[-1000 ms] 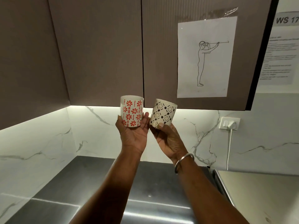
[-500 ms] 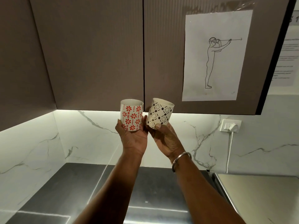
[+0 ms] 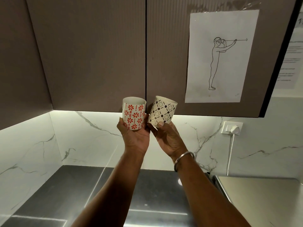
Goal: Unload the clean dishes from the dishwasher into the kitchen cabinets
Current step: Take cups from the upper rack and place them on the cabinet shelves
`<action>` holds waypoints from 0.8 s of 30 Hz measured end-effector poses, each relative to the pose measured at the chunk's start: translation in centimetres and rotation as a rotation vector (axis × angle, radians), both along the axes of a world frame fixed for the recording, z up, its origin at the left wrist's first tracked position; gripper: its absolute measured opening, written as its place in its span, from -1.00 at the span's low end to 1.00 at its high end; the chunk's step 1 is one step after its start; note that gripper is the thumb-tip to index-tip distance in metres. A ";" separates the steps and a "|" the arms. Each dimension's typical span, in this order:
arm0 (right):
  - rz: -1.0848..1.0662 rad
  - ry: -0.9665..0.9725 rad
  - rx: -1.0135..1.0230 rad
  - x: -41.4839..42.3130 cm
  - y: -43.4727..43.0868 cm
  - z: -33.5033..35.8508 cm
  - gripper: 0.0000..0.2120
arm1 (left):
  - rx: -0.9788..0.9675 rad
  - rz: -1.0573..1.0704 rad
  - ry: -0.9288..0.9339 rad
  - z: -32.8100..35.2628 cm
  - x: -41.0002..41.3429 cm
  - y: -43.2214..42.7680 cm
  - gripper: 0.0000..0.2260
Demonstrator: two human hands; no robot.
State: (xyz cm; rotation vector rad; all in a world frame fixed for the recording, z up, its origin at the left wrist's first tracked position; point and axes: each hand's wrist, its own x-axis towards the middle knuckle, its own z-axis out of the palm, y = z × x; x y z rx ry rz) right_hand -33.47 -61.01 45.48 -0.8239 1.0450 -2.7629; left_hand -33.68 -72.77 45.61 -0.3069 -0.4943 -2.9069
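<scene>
My left hand [image 3: 135, 136] grips a white cup with red flowers [image 3: 134, 114], held upright. Beside it, my right hand [image 3: 168, 138] grips a cream cup with a black diamond pattern [image 3: 163, 111], tilted to the left. The two cups almost touch and sit level with the lower edge of the brown wall cabinet doors [image 3: 98, 54], right under the seam between the two shut doors. A metal bangle circles my right wrist.
A paper sheet with a line drawing [image 3: 221, 54] is taped to the right door. Below lie a dark steel counter [image 3: 114, 194], a marble backsplash, and a wall socket with a white plug [image 3: 232, 128] at right.
Both hands have lifted the cups slightly higher toward the bottom edge of the cabinet doors. The view has tilted up and moved closer.
</scene>
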 end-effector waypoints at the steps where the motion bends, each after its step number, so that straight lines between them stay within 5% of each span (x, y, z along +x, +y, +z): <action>1: -0.001 -0.012 -0.004 0.1 -0.1 0.0 -0.31 | -0.003 -0.002 0.000 0.1 0.1 0.0 -0.45; 5: 0.002 -0.049 -0.026 0.5 -0.3 -0.6 -0.15 | -0.004 0.008 -0.014 -0.1 0.6 0.1 -0.45; 16: -0.081 0.045 0.166 0.7 0.3 1.8 -0.41 | -0.103 0.052 -0.042 0.3 0.2 0.2 -0.39; 24: -0.096 -0.002 0.122 0.0 0.5 0.2 -0.38 | -0.124 0.065 -0.054 0.0 -1.0 0.2 -0.41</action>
